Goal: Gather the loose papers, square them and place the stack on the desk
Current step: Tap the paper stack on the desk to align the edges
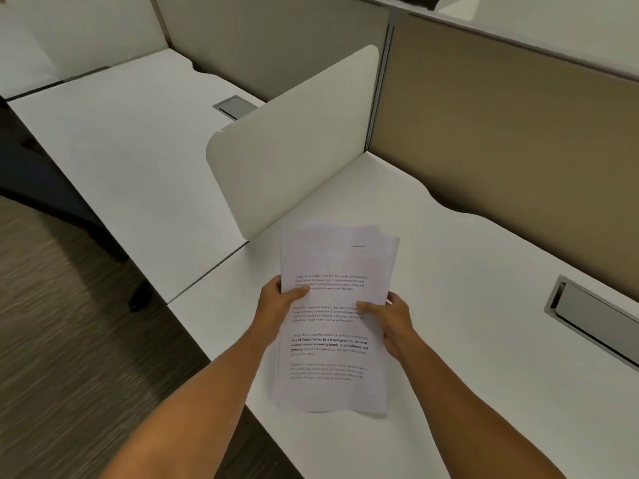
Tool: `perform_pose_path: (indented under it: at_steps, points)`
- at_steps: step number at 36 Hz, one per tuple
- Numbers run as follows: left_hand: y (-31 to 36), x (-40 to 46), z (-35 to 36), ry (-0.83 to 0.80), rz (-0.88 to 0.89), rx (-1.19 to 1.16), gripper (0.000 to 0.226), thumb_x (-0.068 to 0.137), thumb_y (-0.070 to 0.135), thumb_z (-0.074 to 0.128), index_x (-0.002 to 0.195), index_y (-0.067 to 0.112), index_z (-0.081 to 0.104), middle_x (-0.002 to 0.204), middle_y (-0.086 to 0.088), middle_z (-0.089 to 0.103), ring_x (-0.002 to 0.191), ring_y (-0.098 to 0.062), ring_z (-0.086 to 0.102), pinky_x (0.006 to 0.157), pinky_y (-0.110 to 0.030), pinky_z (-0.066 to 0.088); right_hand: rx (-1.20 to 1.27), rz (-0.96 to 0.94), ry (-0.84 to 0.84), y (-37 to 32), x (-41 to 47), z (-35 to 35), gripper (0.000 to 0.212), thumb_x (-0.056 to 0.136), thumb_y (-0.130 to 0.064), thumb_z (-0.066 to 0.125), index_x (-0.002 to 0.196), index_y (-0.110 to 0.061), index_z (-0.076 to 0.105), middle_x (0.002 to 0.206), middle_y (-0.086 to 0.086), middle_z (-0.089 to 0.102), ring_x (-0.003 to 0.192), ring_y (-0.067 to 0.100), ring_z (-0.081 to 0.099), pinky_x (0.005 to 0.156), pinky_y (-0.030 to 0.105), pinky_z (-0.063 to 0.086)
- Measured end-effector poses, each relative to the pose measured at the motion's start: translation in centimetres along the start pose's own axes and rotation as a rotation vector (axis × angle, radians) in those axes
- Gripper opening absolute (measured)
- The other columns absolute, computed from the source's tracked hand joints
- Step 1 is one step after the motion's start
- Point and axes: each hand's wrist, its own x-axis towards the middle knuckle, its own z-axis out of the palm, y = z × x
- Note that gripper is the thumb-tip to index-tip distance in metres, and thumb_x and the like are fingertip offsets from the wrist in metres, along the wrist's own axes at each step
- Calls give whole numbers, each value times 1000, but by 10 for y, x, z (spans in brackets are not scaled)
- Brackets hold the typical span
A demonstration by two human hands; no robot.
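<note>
A stack of white printed papers is held above the white desk, near its front left part. The sheets are unevenly aligned, with offset corners showing at the top edge. My left hand grips the stack's left edge, thumb on the top sheet. My right hand grips the right edge, thumb lying across the printed text. Both forearms reach in from the bottom of the view.
A rounded white divider panel stands to the left of the desk. A tan partition wall runs behind it. A metal cable hatch is set in the desk at the right. A neighbouring desk lies left, with dark floor below.
</note>
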Motion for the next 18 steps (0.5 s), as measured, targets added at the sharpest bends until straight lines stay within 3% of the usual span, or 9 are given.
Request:
perform_pose_path:
  at_steps: [3, 8, 13, 18]
  points:
    - [7, -14, 18, -67, 29, 23, 45, 73, 11, 83, 114, 17, 66, 107, -4, 76, 93, -26, 75, 78, -43, 62, 34, -53, 20, -10, -21, -27, 67, 64, -9, 92, 121, -12, 58, 112, 7, 72, 97, 30, 73, 84, 50, 62]
    - [21, -35, 54, -149, 96, 69, 48, 70, 15, 86, 114, 16, 66, 108, -3, 76, 93, -25, 75, 77, -43, 62, 29, -199, -3, -26, -60, -75, 45, 67, -14, 89, 108, -17, 72, 101, 3, 79, 84, 23, 78, 64, 34, 62]
    - [39, -60, 107, -271, 175, 168, 41, 71, 22, 86, 109, 18, 71, 105, -1, 77, 92, -24, 75, 77, -43, 62, -4, -315, 49, -42, -97, -140, 44, 65, -22, 90, 105, -18, 73, 99, 1, 79, 87, 23, 78, 70, 37, 63]
    - [48, -83, 159, -355, 229, 215, 39, 72, 23, 86, 107, 16, 73, 103, -1, 77, 90, -23, 75, 76, -39, 63, -27, -395, 130, -50, -125, -193, 25, 73, -16, 86, 96, -20, 77, 97, 2, 80, 85, 22, 78, 72, 38, 63]
